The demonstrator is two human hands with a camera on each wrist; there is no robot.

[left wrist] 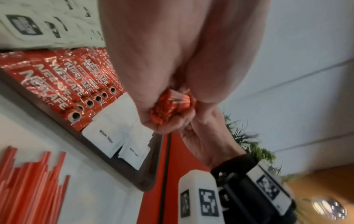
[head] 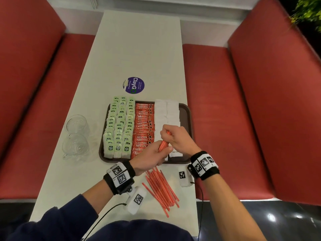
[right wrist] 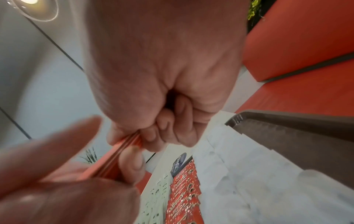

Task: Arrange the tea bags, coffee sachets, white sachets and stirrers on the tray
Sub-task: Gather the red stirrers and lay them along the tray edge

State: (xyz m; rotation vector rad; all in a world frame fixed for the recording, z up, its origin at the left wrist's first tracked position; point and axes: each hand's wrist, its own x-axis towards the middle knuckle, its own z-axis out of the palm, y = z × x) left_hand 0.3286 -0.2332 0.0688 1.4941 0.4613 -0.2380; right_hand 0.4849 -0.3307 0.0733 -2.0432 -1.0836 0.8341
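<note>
The stirrers are the step in hand: tea bags (head: 118,129), coffee sachets (head: 143,129) and white sachets (head: 167,113) already fill the tray (head: 188,119) in columns, left to right across the middle of the head view. Both hands meet over the tray's lower right part, each grip closed round one small bundle (head: 164,141) of red stirrers: the left hand (head: 149,157) holds its lower end, the right hand (head: 177,138) its upper end, fingers (right wrist: 168,130) curled tight on the sticks in the right wrist view. The rest of the stirrers (head: 161,186) lie fanned and loose on the desk (head: 139,49), below the tray at the bottom centre, not yet on it. The next move, as I judge it, calls for squaring the bundle's ends, then laying it on the bare strip at the tray's right edge, without shifting the white sachets beside it; the loose pile will need gathering after. The desk is long, narrow and white, with a round blue sticker (head: 133,85) above the tray and two glass cups (head: 76,134) at the tray's left. Red bench seats (head: 260,101) flank the desk on both sides; green foliage (head: 307,11) shows at upper right.
</note>
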